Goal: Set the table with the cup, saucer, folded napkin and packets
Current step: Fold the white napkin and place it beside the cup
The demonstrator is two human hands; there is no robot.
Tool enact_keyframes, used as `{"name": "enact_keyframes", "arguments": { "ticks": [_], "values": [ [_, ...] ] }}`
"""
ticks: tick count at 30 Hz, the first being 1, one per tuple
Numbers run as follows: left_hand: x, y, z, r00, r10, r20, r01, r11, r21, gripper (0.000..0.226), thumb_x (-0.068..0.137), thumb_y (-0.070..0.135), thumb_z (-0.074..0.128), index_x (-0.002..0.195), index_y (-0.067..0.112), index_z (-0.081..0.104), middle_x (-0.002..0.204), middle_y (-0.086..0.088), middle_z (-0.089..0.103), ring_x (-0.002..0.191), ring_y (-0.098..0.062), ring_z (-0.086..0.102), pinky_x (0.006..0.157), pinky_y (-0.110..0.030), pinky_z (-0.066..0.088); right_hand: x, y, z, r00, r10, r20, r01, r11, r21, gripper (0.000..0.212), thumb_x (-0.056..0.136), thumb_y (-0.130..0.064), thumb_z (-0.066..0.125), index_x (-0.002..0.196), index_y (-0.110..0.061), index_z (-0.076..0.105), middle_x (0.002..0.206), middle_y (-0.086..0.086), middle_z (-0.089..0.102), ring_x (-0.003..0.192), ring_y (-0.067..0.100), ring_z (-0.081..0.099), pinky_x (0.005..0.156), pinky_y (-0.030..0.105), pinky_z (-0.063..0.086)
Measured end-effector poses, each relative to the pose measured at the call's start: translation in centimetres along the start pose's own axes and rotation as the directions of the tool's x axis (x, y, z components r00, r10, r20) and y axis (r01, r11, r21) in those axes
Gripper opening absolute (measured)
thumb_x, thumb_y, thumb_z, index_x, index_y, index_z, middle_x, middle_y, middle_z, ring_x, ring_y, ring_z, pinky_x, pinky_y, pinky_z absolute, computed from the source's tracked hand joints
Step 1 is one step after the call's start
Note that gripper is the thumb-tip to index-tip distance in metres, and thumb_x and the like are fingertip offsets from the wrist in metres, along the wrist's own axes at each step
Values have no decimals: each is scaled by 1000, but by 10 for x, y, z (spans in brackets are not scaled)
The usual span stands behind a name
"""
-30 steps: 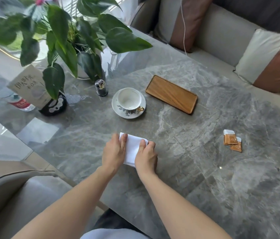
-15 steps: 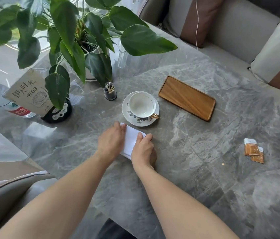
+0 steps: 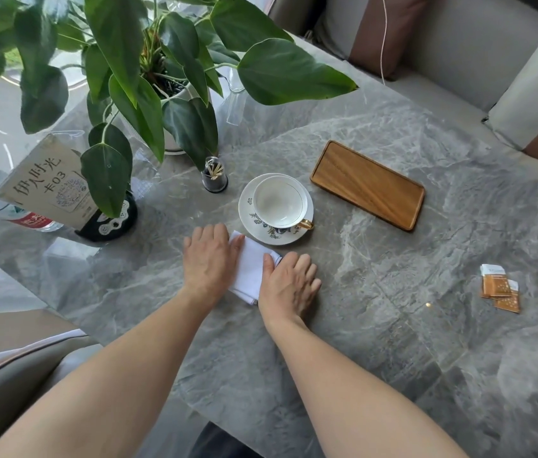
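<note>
Plenty of bare grey table (image 3: 393,325) to the right of the hands, nothing on that stretch until the two packets (image 3: 501,289) near the right side. The wooden tray (image 3: 367,184) sits beyond that, well apart from the packets, with an open lane between them. Straight ahead it's tighter: the saucer (image 3: 262,228) with the cup (image 3: 280,201) is just beyond the napkin (image 3: 250,272), maybe touching it, hard to tell. Far left is crowded by the plant (image 3: 148,71), whose leaves hang low over the table, a toothpick holder (image 3: 214,176) and a card stand (image 3: 51,183). Near edge is clear too.
</note>
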State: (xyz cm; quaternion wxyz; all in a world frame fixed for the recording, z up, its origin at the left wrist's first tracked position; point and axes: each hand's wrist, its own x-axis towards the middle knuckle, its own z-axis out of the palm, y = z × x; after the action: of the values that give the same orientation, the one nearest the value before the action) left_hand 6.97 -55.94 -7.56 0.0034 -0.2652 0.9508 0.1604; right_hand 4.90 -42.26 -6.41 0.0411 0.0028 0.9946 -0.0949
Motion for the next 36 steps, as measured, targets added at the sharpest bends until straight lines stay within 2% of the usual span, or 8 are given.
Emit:
{"name": "enact_keyframes", "arguments": {
  "ticks": [5, 9, 12, 15, 18, 23, 30, 36],
  "values": [
    [0, 1, -2, 999, -37, 1, 37, 999, -29, 36, 102, 48, 46, 86, 15, 51, 88, -6, 58, 86, -30, 48, 78, -43, 31, 2, 2, -2, 999, -37, 0, 37, 999, -3, 40, 91, -53, 57, 90, -13, 57, 96, 12, 58, 93, 33, 55, 76, 46, 43],
    [-7, 7, -11, 997, -56, -53, 53, 997, -54, 33, 101, 45, 51, 92, 14, 54, 92, -7, 56, 89, -32, 48, 80, -44, 32, 5, 13, -9, 1000, -4, 20, 3, 999, 44, 43, 92, -58, 50, 93, -15, 54, 102, 11, 57, 99, 32, 53, 81, 46, 41],
    [-20, 16, -17, 995, -2, -104, -2, 999, -34, 36, 100, 45, 51, 101, 10, 58, 100, -11, 56, 94, -34, 51, 83, -46, 34, 6, 31, -19, 998, -20, 58, 17, 999, 50, 42, 93, -58, 44, 97, -17, 54, 107, 9, 55, 105, 31, 51, 84, 46, 39],
    [-35, 33, -23, 987, 102, -123, -107, 994, -31, 45, 98, 48, 46, 115, 8, 59, 119, -12, 59, 108, -34, 54, 93, -44, 35, 6, 57, -30, 990, -101, 95, 95, 993, 67, 44, 94, -57, 40, 112, -20, 53, 117, 5, 54, 112, 28, 48, 88, 45, 36],
    [-47, 58, -25, 979, 187, -84, -191, 981, -43, 54, 98, 50, 45, 130, 7, 55, 135, -11, 56, 122, -33, 53, 103, -43, 34, 10, 89, -43, 980, -165, 108, 156, 984, 82, 51, 94, -56, 41, 130, -20, 48, 133, 2, 49, 122, 25, 44, 95, 45, 35],
    [-68, 113, -17, 956, 294, 13, -293, 954, -57, 71, 98, 55, 40, 146, 3, 47, 151, -15, 49, 139, -33, 46, 112, -45, 35, 20, 148, -68, 984, -149, 102, 141, 987, 79, 63, 93, -59, 40, 144, -22, 38, 149, -1, 40, 136, 22, 36, 104, 46, 32],
    [-87, 191, 9, 912, 391, 125, -396, 918, 15, 77, 101, 60, 35, 159, 10, 27, 167, -10, 24, 156, -22, 18, 124, -40, 18, 40, 242, -95, 995, -61, 81, 59, 998, 33, 69, 94, -59, 42, 151, -19, 33, 159, 1, 32, 145, 21, 26, 108, 47, 28],
    [-97, 257, 33, 895, 419, 150, -432, 900, 61, 80, 100, 65, 26, 159, 12, 27, 167, -8, 25, 156, -21, 17, 123, -40, 15, 64, 320, -118, 997, 24, 75, -23, 1000, -12, 69, 94, -57, 44, 150, -19, 34, 159, 2, 32, 145, 21, 27, 106, 48, 31]
  ]
}}
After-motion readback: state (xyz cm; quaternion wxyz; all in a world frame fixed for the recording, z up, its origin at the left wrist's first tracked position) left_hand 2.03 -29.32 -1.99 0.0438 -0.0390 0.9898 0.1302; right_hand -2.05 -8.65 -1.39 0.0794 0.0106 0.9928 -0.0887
